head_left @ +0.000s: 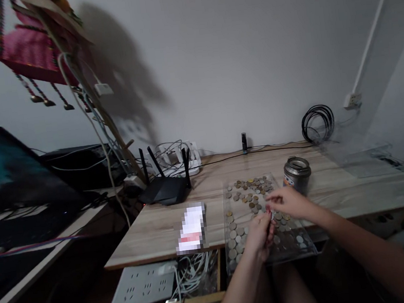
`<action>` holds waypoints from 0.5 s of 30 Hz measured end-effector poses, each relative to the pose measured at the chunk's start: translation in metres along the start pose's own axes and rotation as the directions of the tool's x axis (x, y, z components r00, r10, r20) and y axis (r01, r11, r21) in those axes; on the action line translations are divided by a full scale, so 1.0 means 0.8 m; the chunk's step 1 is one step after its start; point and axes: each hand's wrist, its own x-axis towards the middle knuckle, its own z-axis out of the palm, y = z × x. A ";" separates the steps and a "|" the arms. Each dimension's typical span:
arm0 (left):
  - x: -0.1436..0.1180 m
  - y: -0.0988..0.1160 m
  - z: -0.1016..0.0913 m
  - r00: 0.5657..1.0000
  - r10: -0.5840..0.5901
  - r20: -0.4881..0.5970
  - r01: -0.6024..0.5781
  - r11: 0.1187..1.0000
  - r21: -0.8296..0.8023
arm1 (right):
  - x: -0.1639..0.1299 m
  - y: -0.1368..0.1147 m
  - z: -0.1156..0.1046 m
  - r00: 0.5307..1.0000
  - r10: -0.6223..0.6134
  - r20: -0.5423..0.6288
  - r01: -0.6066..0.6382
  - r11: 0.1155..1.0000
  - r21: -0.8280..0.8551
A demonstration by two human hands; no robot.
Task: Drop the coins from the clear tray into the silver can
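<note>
Left hand (259, 235): curled over the tray, pinching something small, possibly a coin.
Right hand (287, 202): fingers narrowed, meeting the left.
Tray (237, 258): clear, coin-strewn, overhanging the table (153, 231) edge.
Jar (296, 173): just behind.

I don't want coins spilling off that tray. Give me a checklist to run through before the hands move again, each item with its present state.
1. Clear tray fully on the table: not ok, its near edge sticks out past the table's front edge.
2. Coins all inside the tray: ok, none seen loose on the table.
3. Left hand and right hand over the tray: ok, both meet above the coins.
4. What the fingertips pinch: cannot tell, too small and blurred.
5. Metal can upright and apart from the tray: ok, it stands just beyond the tray's far right corner.
6. Router clear of the hands: ok, it sits to the left.
</note>
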 end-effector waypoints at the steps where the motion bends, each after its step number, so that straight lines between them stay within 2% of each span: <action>1: 0.000 0.000 0.000 1.000 -0.011 0.009 0.011 1.000 -0.005 | -0.007 -0.006 0.014 0.998 -0.036 0.060 0.033 0.999 0.042; 3: 0.000 0.000 0.001 0.998 -0.060 0.031 0.061 0.998 -0.030 | -0.016 -0.011 0.031 0.995 -0.050 0.085 0.045 0.997 0.062; 6: 0.000 0.002 0.002 0.989 -0.131 0.065 0.136 0.987 -0.087 | -0.014 -0.003 0.024 0.997 -0.037 0.075 0.032 0.997 0.074; 8: -0.001 0.004 0.001 0.986 -0.156 0.063 0.163 0.976 -0.144 | -0.004 0.009 -0.001 0.999 -0.014 0.051 0.011 0.997 0.071; 10: -0.001 0.004 0.001 0.983 -0.178 0.052 0.185 0.963 -0.198 | 0.009 0.028 -0.034 0.998 0.049 -0.033 -0.048 0.998 0.037; 13: -0.002 0.003 0.000 0.986 -0.160 0.048 0.166 0.963 -0.212 | 0.033 0.063 -0.080 0.945 0.202 -0.256 -0.242 0.961 -0.134; 15: -0.002 0.000 -0.001 0.991 -0.126 0.048 0.133 0.972 -0.196 | 0.046 0.084 -0.097 0.915 0.257 -0.310 -0.341 0.904 -0.258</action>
